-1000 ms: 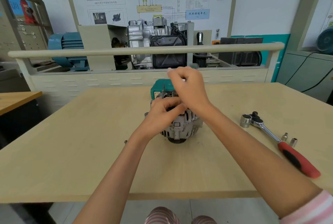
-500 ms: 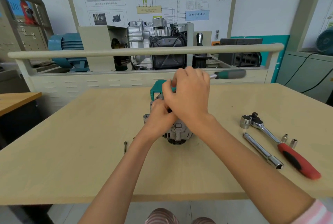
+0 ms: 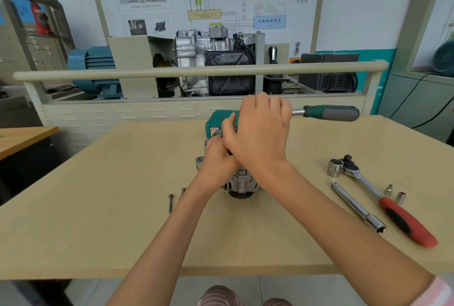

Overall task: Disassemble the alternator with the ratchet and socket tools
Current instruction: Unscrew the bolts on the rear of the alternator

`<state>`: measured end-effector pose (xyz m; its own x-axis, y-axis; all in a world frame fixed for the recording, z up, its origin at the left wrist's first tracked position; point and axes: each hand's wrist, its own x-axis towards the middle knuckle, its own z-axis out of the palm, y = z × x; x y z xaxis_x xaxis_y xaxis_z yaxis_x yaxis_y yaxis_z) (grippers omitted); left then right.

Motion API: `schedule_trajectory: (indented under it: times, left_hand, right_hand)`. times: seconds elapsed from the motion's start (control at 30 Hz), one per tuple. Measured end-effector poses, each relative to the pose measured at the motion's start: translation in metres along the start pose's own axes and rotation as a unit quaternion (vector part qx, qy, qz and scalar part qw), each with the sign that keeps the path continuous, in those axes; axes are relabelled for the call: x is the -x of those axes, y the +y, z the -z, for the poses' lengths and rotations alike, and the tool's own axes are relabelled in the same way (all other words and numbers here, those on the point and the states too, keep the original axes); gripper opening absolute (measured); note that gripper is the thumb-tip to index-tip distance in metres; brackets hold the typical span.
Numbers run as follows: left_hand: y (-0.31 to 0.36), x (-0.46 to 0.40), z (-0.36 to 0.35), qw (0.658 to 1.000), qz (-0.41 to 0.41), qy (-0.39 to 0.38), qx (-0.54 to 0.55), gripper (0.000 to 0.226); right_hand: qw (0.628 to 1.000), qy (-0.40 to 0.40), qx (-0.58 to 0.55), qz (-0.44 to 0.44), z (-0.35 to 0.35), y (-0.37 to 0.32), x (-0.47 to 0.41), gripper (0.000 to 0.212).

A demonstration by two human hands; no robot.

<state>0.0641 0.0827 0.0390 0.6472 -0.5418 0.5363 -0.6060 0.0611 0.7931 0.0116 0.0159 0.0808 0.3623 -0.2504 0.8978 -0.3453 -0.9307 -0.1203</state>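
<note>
The wooden counter (image 3: pixel 98 207) carries the alternator (image 3: pixel 239 182) at its middle, just in front of a green tool case (image 3: pixel 216 118) whose inside is hidden. The right hand (image 3: pixel 260 133) has its grip closed around the green-handled ratchet (image 3: pixel 329 112) above the alternator. The left hand (image 3: pixel 218 160) holds the alternator body. On the right lie a red-handled ratchet (image 3: pixel 383 200), an extension bar (image 3: pixel 356 207) and two small sockets (image 3: pixel 395 193). Two long bolts (image 3: pixel 170 203) lie on the left.
</note>
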Motion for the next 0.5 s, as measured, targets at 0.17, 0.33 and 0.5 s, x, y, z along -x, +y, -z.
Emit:
schedule_trajectory:
  times: [0.17,0.33,0.5]
  left_hand:
    - [0.005,0.003,-0.002,0.999,-0.041,-0.017,-0.01,0.022]
    - [0.002,0.002,0.001,0.996,-0.063,-0.039,-0.044,0.038]
    - [0.001,0.0,0.002,0.997,-0.071,-0.036,-0.021,0.033]
  right_hand:
    - [0.956,-0.047,-0.29,-0.001,0.003,0.0,-0.012,0.025]
    - [0.703,-0.186,-0.679,-0.101,0.002,0.009,-0.027,0.051]
    - [0.828,-0.066,-0.553,-0.067,0.0,0.004,-0.015,0.04]
